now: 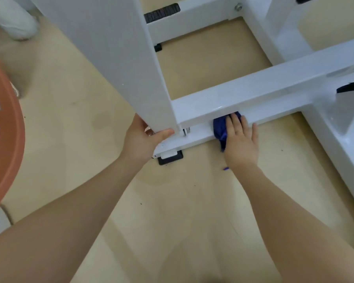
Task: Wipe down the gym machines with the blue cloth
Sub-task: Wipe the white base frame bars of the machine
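Cloth (220,129) is sitting bunched on the low white rail (196,137) of the frame, tucked under the crossbar (274,86) above it, roughly 5 o'clock from the frame centre. Right hand (240,142) is pressing it flat against the rail, fingers straight and lying together, palm down, not curled round the fabric. A tail of cloth is hanging off the rail's near edge toward the floor (80,129)

Left hand (140,139) is gripping the foot of the upright post (119,64) at 9 o'clock of the cloth, thumb wrapped across its front face, likely bracing

Progress, as a judgement: mid-wipe on the bottom rail. No wet streaks or dirt contrast is showing on the white paint, so can't tell which parts are already done. The rail stretch toward 3 o'clock, the side member (339,152), the post and the far frame at 12 o'clock are all looking like possible remaining surface. Task says machines, plural, so probably plenty left

Black foot pad (170,158) is sitting under the rail end between the hands. An orange disc (2,129) is filling the 9 o'clock edge, well apart from the work
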`<state>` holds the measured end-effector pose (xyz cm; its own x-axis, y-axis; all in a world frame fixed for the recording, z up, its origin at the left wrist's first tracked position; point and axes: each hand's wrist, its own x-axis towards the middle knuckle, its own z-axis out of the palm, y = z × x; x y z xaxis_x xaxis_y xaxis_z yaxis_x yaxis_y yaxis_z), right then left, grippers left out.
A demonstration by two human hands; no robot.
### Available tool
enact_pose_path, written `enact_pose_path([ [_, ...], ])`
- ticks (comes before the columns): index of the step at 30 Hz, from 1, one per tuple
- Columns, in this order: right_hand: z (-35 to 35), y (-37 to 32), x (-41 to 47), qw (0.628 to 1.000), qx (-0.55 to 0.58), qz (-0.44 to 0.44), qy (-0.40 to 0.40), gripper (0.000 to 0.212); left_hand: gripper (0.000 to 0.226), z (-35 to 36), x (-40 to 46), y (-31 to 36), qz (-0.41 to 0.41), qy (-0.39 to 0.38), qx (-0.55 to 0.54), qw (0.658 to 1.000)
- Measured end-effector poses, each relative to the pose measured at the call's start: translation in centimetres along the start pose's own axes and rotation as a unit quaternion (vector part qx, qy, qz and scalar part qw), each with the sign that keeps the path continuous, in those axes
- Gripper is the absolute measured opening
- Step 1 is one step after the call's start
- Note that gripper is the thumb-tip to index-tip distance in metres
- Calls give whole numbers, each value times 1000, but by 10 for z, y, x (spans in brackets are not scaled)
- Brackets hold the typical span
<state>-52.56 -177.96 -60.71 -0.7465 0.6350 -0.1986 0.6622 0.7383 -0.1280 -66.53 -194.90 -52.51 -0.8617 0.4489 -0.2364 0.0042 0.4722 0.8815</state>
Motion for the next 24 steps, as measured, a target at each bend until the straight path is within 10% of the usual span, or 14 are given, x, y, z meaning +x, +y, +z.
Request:
enact_pose_path([
  [8,2,-21,-3,982,-23,-185,-13,67,51,5,-7,3,11,22,-20,1000],
  [14,8,-10,-3,999,37,37,13,69,44,30,-39,-13,-8,85,60,995],
  [19,16,-27,-12,977,12,-215,-1,65,25,50,-59,-10,-50,140,125,981],
  [24,10,55,17,993,96,58,33,89,11,58,-64,10,78,27,220,972],
])
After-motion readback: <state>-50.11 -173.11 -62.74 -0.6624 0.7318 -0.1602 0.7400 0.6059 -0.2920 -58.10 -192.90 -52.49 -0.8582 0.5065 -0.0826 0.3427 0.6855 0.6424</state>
